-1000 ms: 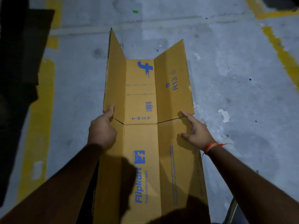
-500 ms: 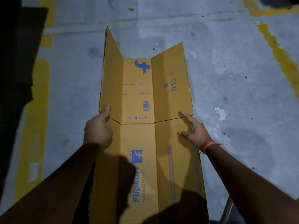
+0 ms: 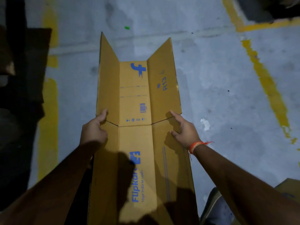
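A brown cardboard box (image 3: pixel 136 140) with blue Flipkart print stretches away from me over the grey floor, its two far side flaps raised in a V. My left hand (image 3: pixel 94 129) grips the box's left edge at the flap slit, thumb along the left flap. My right hand (image 3: pixel 185 129) rests on the right panel at the other slit, its fingers spread and mostly straight; its index finger touches the right flap. An orange thread band circles the right wrist.
Worn yellow lines (image 3: pixel 267 88) cross the concrete floor (image 3: pixel 227 65) on the right and left. Dark stacked material (image 3: pixel 19 95) fills the left side. A white paper scrap (image 3: pixel 205 124) lies right of the box. Another cardboard piece (image 3: pixel 289 187) shows at the lower right.
Both side flaps stand a little more upright than a second ago. My hands stay at the flap slits.
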`<state>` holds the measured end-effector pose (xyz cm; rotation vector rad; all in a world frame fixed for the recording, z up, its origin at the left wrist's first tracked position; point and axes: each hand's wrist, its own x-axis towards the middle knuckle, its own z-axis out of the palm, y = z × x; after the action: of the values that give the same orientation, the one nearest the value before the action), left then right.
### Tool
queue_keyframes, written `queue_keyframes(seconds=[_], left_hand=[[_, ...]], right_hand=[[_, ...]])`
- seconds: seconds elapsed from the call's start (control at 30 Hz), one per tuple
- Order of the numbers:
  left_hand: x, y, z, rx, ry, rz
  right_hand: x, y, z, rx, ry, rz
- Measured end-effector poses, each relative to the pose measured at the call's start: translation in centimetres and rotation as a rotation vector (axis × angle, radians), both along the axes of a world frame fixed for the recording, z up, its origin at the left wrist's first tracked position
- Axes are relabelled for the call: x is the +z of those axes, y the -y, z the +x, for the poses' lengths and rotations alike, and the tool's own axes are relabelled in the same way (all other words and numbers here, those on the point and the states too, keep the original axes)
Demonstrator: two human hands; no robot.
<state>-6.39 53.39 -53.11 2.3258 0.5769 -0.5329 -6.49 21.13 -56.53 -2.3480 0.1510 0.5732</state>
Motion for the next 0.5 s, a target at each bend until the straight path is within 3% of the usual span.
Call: queue_keyframes(seconds=[0.17,0.5], left_hand=[[14.1,0.2,5.9,0.027,0.029,-0.018],[51.6,-4.4,16.4,0.039,0.206,-0.112]], right_hand=[[14.7,0.3,5.9,-0.013,0.025,-0.014],[54.9,-4.2,19.5,0.110,0.184,-0.142]])
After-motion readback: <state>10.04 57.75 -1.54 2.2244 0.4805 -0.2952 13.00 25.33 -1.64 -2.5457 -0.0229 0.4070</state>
